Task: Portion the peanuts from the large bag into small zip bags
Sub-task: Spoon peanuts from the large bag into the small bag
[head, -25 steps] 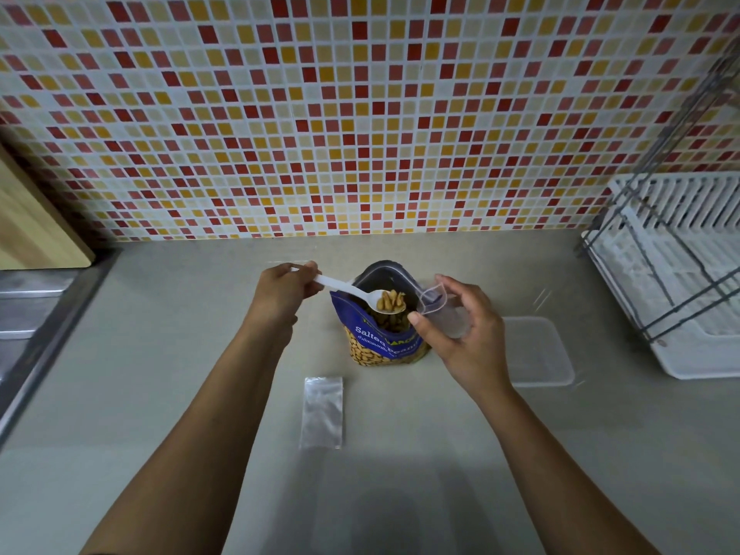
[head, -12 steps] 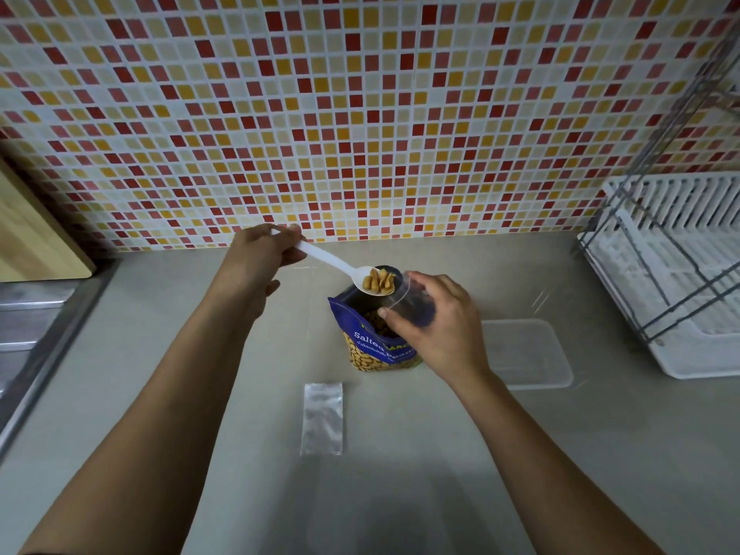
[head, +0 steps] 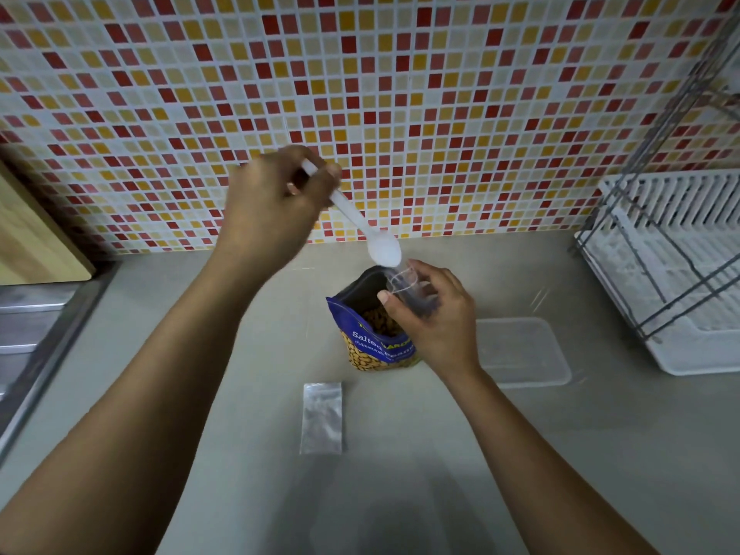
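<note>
White spoon (head: 384, 248) gripped by the handle in left hand (head: 276, 210); lifted and tipped within the last half second, level and loaded no more, no load showing. Likely meant one scoop delivered. Lay handle upper-left, bowl lower-right, pointed down at zip bag (head: 405, 280), pinched open by right hand (head: 440, 322) over large bag (head: 372, 340).

Our left hand (head: 272, 210) is blurry and swallows the top of the spoon (head: 362, 224) handle. Our right hand (head: 438, 320) covers the peanut bag (head: 368, 346) label's 3 o'clock side. What's in the clear zip bag (head: 402, 280), we can't tell. The dish rack (head: 680, 266) at 3 o'clock and the board (head: 36, 234) at 9 run off the frame.
</note>
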The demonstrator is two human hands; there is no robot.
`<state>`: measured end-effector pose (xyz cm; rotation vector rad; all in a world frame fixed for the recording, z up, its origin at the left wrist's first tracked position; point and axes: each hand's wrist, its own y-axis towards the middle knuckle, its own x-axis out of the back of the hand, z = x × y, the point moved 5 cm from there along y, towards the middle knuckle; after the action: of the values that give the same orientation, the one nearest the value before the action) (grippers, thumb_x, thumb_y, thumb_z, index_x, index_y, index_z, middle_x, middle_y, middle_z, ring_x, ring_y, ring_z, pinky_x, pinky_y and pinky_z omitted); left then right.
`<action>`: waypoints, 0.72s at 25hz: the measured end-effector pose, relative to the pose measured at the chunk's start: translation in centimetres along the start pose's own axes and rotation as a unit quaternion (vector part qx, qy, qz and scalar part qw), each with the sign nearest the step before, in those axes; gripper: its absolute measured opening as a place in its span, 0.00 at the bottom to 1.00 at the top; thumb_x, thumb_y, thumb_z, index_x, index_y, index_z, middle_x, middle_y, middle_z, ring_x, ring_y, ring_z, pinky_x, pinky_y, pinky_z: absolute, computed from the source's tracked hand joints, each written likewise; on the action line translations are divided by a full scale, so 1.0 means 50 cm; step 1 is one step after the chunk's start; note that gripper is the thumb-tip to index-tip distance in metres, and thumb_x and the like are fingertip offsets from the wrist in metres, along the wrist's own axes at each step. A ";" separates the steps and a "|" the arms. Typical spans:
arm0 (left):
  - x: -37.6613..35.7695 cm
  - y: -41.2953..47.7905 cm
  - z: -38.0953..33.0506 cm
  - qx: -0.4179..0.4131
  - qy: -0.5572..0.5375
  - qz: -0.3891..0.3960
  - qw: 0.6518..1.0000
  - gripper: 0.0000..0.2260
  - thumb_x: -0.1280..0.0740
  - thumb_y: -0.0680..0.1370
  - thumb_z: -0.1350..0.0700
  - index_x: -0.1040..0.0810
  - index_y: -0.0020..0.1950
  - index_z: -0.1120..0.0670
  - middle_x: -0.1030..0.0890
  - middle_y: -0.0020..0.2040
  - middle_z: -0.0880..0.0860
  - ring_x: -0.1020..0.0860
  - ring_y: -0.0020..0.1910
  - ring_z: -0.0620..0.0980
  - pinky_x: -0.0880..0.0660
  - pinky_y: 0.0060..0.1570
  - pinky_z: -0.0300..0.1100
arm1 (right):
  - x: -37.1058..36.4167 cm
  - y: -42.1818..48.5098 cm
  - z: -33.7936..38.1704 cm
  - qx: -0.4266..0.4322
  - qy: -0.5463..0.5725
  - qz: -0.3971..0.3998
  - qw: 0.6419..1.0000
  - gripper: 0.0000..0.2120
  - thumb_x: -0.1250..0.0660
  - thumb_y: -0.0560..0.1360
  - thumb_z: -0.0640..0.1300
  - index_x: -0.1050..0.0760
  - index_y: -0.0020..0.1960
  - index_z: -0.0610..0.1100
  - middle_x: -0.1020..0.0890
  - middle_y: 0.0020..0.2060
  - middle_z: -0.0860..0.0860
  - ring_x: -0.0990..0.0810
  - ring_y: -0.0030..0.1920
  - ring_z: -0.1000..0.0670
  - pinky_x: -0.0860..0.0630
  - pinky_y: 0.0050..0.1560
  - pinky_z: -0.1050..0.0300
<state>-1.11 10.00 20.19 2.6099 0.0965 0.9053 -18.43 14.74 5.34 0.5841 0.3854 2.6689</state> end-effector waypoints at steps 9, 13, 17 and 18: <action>-0.201 -0.075 0.146 -0.048 0.317 0.167 0.932 0.13 0.41 0.79 0.46 0.20 0.56 0.49 0.21 0.57 0.52 0.31 0.65 0.50 0.38 0.63 0.54 | 0.019 -0.022 -0.052 -0.145 0.140 0.003 0.979 0.26 0.30 0.63 0.60 0.25 0.58 0.52 0.19 0.50 0.57 0.20 0.52 0.56 0.22 0.47 0.65; -0.260 -0.071 0.173 0.066 0.308 0.223 0.922 0.13 0.40 0.78 0.46 0.19 0.53 0.50 0.22 0.56 0.53 0.31 0.65 0.51 0.48 0.67 0.66 | 0.014 -0.025 -0.060 -0.149 0.148 0.016 0.977 0.24 0.29 0.64 0.59 0.24 0.58 0.52 0.18 0.52 0.55 0.20 0.53 0.56 0.22 0.50 0.63; -0.262 -0.052 0.209 0.189 0.208 0.192 0.940 0.13 0.39 0.77 0.47 0.19 0.44 0.52 0.23 0.45 0.50 0.27 0.48 0.51 0.37 0.63 0.66 | 0.012 -0.031 -0.065 -0.150 0.156 0.031 0.976 0.23 0.28 0.65 0.56 0.25 0.58 0.52 0.18 0.52 0.55 0.20 0.53 0.58 0.23 0.49 0.66; -0.257 -0.049 0.214 0.198 0.166 0.182 0.949 0.12 0.38 0.77 0.47 0.19 0.41 0.52 0.21 0.43 0.51 0.25 0.46 0.52 0.32 0.60 0.61 | 0.012 -0.032 -0.064 -0.148 0.156 0.036 0.976 0.23 0.29 0.65 0.56 0.25 0.57 0.52 0.18 0.52 0.55 0.20 0.53 0.59 0.23 0.49 0.67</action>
<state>-4.63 6.40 4.07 2.8618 -0.1378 1.6000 -19.88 15.84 2.18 0.0888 0.0457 2.8165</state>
